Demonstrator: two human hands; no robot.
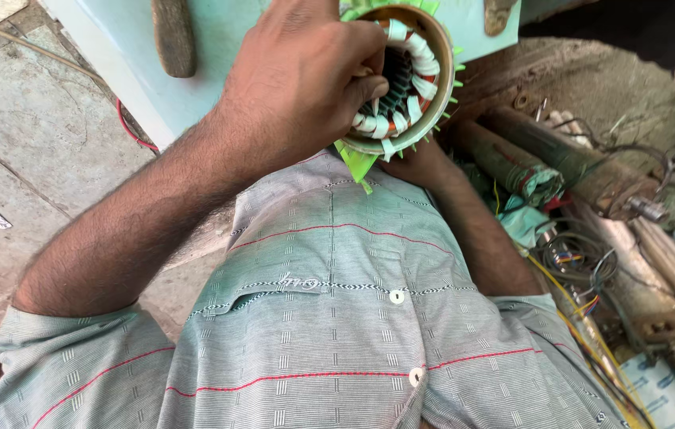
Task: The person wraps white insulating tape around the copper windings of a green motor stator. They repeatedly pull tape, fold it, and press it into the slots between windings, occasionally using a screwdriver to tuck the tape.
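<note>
Copper-wound motor stator (406, 79) is facing its open bore up toward the camera. One left hand (297, 79) is pinching its windings; one right hand (417, 163) is clamping it from below.

We see a motor stator (405, 79) with a tan metal ring, white tape wraps over orange-copper windings, dark grey slots inside, and bright green insulating paper (355, 161) fringing its edge. Our shirt (337, 318) is grey-green, finely woven with small white dashes, crossed by thin red lines and 1 black-and-white zigzag band, with 2 white buttons. Behind lies a pale turquoise board (107, 48). The floor (27, 135) is mottled grey stone. Rusty brown pipes (544, 151) lie beside yellow wires (572, 310).
</note>
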